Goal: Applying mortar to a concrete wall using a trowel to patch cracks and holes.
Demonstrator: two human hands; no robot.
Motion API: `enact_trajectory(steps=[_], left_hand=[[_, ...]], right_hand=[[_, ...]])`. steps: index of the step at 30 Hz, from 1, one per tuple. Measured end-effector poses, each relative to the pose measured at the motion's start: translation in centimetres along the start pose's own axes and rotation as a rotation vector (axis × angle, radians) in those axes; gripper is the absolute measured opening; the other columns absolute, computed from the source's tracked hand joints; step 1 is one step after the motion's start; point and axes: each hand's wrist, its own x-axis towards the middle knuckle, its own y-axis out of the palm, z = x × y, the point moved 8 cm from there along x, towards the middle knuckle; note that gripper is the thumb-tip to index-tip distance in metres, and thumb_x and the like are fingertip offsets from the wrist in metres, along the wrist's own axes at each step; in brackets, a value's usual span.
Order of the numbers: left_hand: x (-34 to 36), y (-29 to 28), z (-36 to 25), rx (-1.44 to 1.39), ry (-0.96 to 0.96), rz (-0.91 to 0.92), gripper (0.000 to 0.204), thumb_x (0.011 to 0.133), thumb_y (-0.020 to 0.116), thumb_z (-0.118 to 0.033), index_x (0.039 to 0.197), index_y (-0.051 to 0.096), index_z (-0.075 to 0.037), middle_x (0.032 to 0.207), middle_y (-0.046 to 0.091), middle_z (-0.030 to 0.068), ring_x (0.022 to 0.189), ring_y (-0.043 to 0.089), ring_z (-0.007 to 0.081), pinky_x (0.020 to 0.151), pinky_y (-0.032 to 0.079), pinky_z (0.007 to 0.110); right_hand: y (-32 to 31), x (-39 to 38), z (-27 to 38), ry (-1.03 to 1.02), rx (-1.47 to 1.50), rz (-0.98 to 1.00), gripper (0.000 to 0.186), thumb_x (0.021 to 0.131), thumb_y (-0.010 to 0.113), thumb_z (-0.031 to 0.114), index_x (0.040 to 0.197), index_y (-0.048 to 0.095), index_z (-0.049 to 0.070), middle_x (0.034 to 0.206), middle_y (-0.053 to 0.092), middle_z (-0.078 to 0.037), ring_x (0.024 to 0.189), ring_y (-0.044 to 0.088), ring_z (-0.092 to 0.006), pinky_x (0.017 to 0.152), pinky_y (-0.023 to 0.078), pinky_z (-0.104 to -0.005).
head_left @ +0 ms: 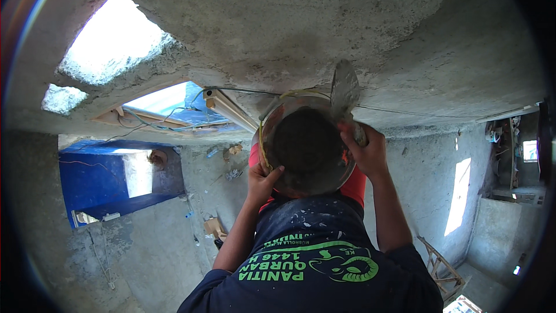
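Observation:
A round bucket (323, 186) is in front of my body at the middle of the view, with dark wet-looking mortar (307, 142) inside. My left hand (263, 182) grips its near left rim, thumb over the edge. A yellow cord or strip (262, 145) runs along the rim on that side. In my right hand (368, 148), closed around the handle, is a trowel (345, 86). Its grey-smeared blade points up and away, over the bucket's far right edge and close to the rough grey wall (260, 29). The handle is mostly hidden by my fingers.
Bright openings (116, 40) break the wall at upper left. Below them are a wooden frame (231, 110) and loose cables (156, 120). A blue-painted recess (92, 174) lies left. Cardboard (214, 227) is on the floor; a wooden frame-like structure (443, 269) stands at lower right.

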Motion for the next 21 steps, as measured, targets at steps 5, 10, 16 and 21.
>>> enact_trajectory(steps=[5, 10, 16, 21], left_hand=[[-0.4, -0.6, 1.1, -0.012, 0.029, -0.031, 0.014, 0.093, 0.075, -0.005, 0.105, 0.075, 0.003, 0.095, 0.077, 0.0062, 0.081, 0.071, 0.0110, 0.075, 0.057, 0.028], [0.1, 0.3, 1.3, 0.008, 0.024, 0.003, 0.015, 0.093, 0.073, -0.003, 0.107, 0.072, 0.003, 0.095, 0.077, 0.0059, 0.080, 0.071, 0.0114, 0.073, 0.057, 0.027], [1.4, 0.6, 1.4, 0.053, 0.030, 0.007, 0.015, 0.089, 0.070, 0.000, 0.104, 0.071, 0.003, 0.094, 0.077, 0.0058, 0.079, 0.071, 0.0115, 0.072, 0.057, 0.027], [1.8, 0.6, 1.2, 0.080, 0.007, -0.002, 0.018, 0.087, 0.068, 0.001, 0.103, 0.074, 0.005, 0.095, 0.078, 0.0093, 0.081, 0.073, 0.0146, 0.076, 0.059, 0.030]], right_hand=[[0.8, -3.5, -2.6, 0.145, 0.016, 0.163, 0.024, 0.087, 0.082, 0.017, 0.101, 0.073, -0.001, 0.082, 0.073, -0.009, 0.073, 0.070, -0.0165, 0.071, 0.056, -0.0346], [-0.4, -5.6, -1.7, 0.116, -0.043, 0.274, 0.034, 0.082, 0.081, 0.010, 0.113, 0.070, 0.001, 0.096, 0.072, -0.014, 0.087, 0.073, -0.0283, 0.083, 0.057, -0.0399], [-1.1, -6.4, 0.7, 0.056, -0.309, 0.384, 0.048, 0.075, 0.085, 0.010, 0.118, 0.069, -0.003, 0.101, 0.068, -0.020, 0.091, 0.068, -0.0392, 0.085, 0.054, -0.0427], [-1.3, -7.4, -1.0, 0.099, -0.349, 0.298, 0.054, 0.077, 0.085, 0.014, 0.128, 0.069, 0.004, 0.108, 0.072, -0.023, 0.103, 0.071, -0.0401, 0.090, 0.055, -0.0442]])
